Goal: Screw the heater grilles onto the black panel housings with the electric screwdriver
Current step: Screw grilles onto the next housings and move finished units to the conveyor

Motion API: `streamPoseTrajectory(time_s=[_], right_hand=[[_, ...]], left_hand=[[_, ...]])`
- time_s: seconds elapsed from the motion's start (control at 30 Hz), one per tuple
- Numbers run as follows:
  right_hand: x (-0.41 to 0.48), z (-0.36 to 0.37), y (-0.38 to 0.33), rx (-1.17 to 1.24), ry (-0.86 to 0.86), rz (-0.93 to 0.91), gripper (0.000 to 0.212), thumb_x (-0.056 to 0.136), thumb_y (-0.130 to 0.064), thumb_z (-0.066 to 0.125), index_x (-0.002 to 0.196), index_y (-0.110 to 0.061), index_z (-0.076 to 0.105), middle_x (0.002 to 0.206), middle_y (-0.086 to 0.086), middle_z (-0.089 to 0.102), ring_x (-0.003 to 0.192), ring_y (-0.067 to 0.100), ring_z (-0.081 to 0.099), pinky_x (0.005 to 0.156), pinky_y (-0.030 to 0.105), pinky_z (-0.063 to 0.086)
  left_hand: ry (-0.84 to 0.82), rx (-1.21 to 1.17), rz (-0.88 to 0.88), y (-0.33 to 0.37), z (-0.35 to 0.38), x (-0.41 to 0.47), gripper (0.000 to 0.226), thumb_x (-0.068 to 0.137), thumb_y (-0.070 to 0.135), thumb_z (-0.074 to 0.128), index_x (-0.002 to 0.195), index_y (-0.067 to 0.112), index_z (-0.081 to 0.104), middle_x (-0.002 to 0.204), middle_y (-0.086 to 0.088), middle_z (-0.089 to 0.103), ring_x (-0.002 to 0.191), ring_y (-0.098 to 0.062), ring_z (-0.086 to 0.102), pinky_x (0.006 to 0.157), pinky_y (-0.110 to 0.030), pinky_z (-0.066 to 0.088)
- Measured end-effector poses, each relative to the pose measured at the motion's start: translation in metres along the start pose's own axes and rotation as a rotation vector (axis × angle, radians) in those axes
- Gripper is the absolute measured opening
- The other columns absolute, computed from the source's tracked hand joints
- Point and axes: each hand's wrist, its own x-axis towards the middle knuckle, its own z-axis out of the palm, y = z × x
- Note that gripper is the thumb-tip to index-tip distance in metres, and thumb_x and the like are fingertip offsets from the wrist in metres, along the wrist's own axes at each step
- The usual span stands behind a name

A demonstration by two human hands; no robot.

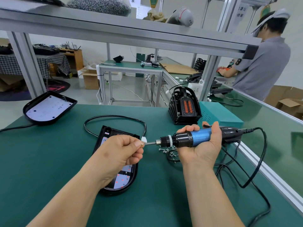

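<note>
Nearest to the camera, the person's two bare forearms are reaching out over the green table. The left hand is hovering above a black panel housing, with its fingers curled in, and its thumb and forefinger are pinching a small screw. The screw is meeting the tip of the metal bit of the electric screwdriver. The right hand is lying palm up and is gripping the screwdriver around its blue body, with the fingers wrapping over the top; the tool is lying level and pointing to the left. Its black cord is looping down over the right side of the table.

The housing under the left hand is lying flat with its inside facing up, and a white board with red dots is showing in it. A thin black cable is curving behind it and is ending in a white plug just beside the screw. A little pile of loose screws is lying on the table below the screwdriver.

Further back, a second housing is sitting at the left edge of the table, also open side up. At the right, a stack of black heater grilles is standing beside a teal box. Far at the right, another person in a grey shirt is working at another bench
</note>
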Motion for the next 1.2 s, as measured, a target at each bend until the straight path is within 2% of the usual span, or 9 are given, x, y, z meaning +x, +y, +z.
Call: streamPoseTrajectory(time_s=[0.2,0.33,0.53,0.83,1.2], right_hand=[[0.0011,-0.0001,-0.0018,0.015,0.013,-0.004,0.025,0.081,-0.042,0.067,0.082,-0.022,0.053,0.062,-0.002,0.051,0.054,0.015,0.052,0.063,0.026,0.048],[-0.0004,0.0016,-0.0016,0.019,-0.005,0.004,0.027,0.073,-0.042,0.07,0.081,-0.022,0.052,0.062,-0.003,0.051,0.053,0.014,0.052,0.062,0.026,0.048],[-0.0007,0.0019,-0.0018,0.018,0.004,0.011,0.025,0.084,-0.043,0.065,0.082,-0.022,0.053,0.063,-0.003,0.051,0.054,0.015,0.052,0.063,0.026,0.047],[-0.0007,0.0017,-0.0018,-0.004,-0.023,0.005,0.027,0.073,-0.042,0.07,0.082,-0.022,0.053,0.062,-0.003,0.05,0.053,0.016,0.053,0.062,0.027,0.049],[-0.0011,0.0022,-0.0024,-0.002,-0.015,0.011,0.024,0.086,-0.043,0.065,0.082,-0.021,0.054,0.062,-0.002,0.051,0.052,0.016,0.053,0.06,0.027,0.05]], left_hand=[[0.015,0.045,0.004,-0.0033,0.0006,0.002,0.02,0.098,0.013,0.059,0.081,0.01,0.071,0.067,0.003,0.07,0.061,-0.004,0.065,0.057,-0.014,0.051],[0.022,0.071,0.002,-0.0034,0.0009,0.0027,0.022,0.099,0.014,0.058,0.082,0.009,0.07,0.064,0.005,0.068,0.059,-0.004,0.063,0.056,-0.015,0.051],[0.019,0.097,0.001,-0.0034,0.0016,0.0027,0.022,0.099,0.014,0.057,0.081,0.008,0.069,0.062,0.006,0.067,0.057,-0.003,0.061,0.055,-0.015,0.051],[0.054,0.135,-0.007,-0.0048,0.0028,0.0042,0.025,0.1,0.017,0.056,0.079,0.01,0.069,0.06,0.006,0.066,0.054,-0.003,0.06,0.054,-0.015,0.05],[0.05,0.139,-0.008,-0.0049,0.0029,0.0042,0.026,0.1,0.017,0.055,0.08,0.009,0.07,0.061,0.006,0.066,0.055,-0.004,0.059,0.055,-0.017,0.05]])
